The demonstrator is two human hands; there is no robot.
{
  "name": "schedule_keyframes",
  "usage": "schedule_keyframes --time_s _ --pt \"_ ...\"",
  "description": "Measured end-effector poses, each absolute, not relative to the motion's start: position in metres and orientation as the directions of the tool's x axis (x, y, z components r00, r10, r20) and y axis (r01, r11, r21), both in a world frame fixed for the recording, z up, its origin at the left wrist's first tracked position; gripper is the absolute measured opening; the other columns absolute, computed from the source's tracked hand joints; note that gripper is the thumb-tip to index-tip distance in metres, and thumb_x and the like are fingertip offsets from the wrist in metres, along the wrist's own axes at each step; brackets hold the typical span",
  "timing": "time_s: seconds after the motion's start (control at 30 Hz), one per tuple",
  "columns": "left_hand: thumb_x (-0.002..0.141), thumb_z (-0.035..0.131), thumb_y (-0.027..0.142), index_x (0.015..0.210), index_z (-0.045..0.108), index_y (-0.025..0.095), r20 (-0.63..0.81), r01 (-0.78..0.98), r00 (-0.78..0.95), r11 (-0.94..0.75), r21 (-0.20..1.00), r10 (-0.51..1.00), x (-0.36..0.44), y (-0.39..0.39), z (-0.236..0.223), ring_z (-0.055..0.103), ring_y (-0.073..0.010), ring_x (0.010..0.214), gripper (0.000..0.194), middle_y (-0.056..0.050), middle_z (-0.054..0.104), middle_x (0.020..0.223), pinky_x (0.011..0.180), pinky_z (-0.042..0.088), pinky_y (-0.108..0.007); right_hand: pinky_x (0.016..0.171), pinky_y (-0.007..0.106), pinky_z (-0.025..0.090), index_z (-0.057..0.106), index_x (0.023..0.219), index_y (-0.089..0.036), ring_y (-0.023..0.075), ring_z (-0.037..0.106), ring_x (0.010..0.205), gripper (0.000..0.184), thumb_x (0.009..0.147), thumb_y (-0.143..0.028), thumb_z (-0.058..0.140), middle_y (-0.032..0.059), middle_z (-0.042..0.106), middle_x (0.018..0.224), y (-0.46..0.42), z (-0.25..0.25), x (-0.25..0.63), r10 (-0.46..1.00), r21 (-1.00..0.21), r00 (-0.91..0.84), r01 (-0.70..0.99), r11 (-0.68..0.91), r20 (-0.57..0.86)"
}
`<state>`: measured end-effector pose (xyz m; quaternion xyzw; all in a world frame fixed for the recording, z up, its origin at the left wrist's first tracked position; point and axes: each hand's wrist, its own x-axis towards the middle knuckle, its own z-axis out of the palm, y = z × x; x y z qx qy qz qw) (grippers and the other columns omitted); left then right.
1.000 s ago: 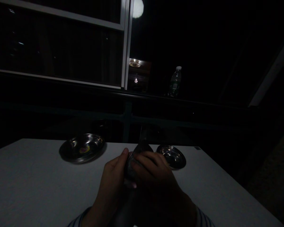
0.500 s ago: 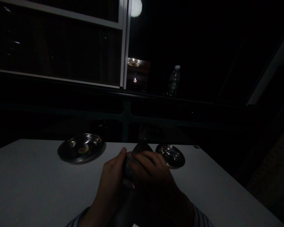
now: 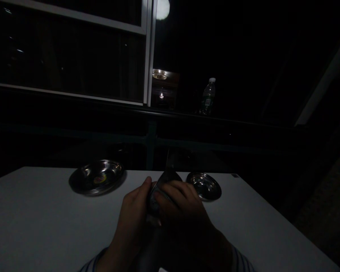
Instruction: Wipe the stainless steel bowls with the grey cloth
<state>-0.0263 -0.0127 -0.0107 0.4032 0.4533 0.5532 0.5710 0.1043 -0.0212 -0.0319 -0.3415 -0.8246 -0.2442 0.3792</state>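
Both hands meet over the middle of the table around a dark object (image 3: pixel 170 175) with a peaked top and a thin pale curved edge; it is too dim to tell its kind. My left hand (image 3: pixel 133 211) is closed against the object's left side, thumb pointing up along it. Across its right side and front, my right hand (image 3: pixel 181 207) curls its fingers over the surface. Much of the object is hidden behind the fingers and in shadow. Striped cuffs show at both wrists.
A shiny metal dish (image 3: pixel 98 177) with a yellow sticker lies on the white table (image 3: pixel 45 223) at the back left. A smaller metal dish (image 3: pixel 204 186) sits just right of the hands. Behind, a bottle (image 3: pixel 208 96) stands on a dark ledge beside a window frame (image 3: pixel 149 56).
The right hand's fingers have shifted slightly on the dark object, showing a little more of its front. The dishes and the bottle stay where they were.
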Motion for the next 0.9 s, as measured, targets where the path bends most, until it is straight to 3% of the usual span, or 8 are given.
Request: schedule_keyframes --time_s 0.13,0.3,0.53,0.77,0.9 --pt "0.07 0.059 0.041 0.052 0.055 0.017 -0.02 -0.244 0.002 0.02 0.97 1.0 -0.026 -0.013 -0.012 0.047 -0.0099 0.048 0.031 0.003 0.053 0.049 0.046 0.04 -0.02 0.08 0.036 0.04 0.057 0.109 -0.015 0.0204 0.05 0.099 0.026 0.09 -0.024 0.042 0.006 0.06 0.111 -0.016 -0.032 0.111 0.362 0.147 -0.443 0.775 0.615 0.82" --pt "0.065 0.066 0.044 0.055 0.058 0.015 -0.027 -0.232 0.01 0.028 0.972 1.0 -0.025 -0.015 -0.014 0.045 -0.0089 0.045 0.031 0.004 0.05 0.047 0.041 0.036 -0.018 0.082 0.038 0.042 0.058 0.108 -0.008 0.0221 0.052 0.098 0.029 0.09 -0.02 0.039 0.0122 0.06 0.108 -0.011 -0.027 0.125 0.471 -0.012 -0.269 0.859 0.512 0.84" --pt "0.069 0.064 0.04 0.062 0.061 0.015 -0.02 -0.297 0.001 0.019 0.955 1.0 -0.029 -0.01 -0.015 0.055 -0.0106 0.053 0.026 0.002 0.06 0.056 0.047 0.043 -0.018 0.079 0.036 0.042 0.057 0.11 -0.018 0.0208 0.048 0.102 0.027 0.09 -0.027 0.041 0.0044 0.059 0.115 -0.021 -0.03 0.109 0.4 0.157 -0.525 0.731 0.665 0.751" --pt "0.065 0.067 0.045 0.079 0.067 0.015 -0.052 -0.289 0.008 0.052 0.956 0.999 -0.028 -0.011 -0.012 0.058 -0.0138 0.054 0.033 0.001 0.064 0.063 0.045 0.047 -0.022 0.082 0.038 0.044 0.057 0.11 -0.009 0.0217 0.053 0.097 0.029 0.09 -0.02 0.04 0.0116 0.06 0.109 -0.01 -0.029 0.123 0.444 0.025 -0.294 0.855 0.518 0.847" --pt "0.065 0.067 0.044 0.078 0.066 0.015 -0.096 -0.298 -0.01 0.089 0.951 0.995 -0.029 -0.011 -0.011 0.059 -0.0153 0.053 0.032 0.0 0.064 0.061 0.042 0.046 -0.023 0.082 0.038 0.045 0.057 0.11 -0.009 0.0224 0.052 0.098 0.03 0.091 -0.021 0.038 0.0116 0.06 0.11 -0.014 -0.028 0.119 0.453 0.072 -0.347 0.851 0.521 0.821"
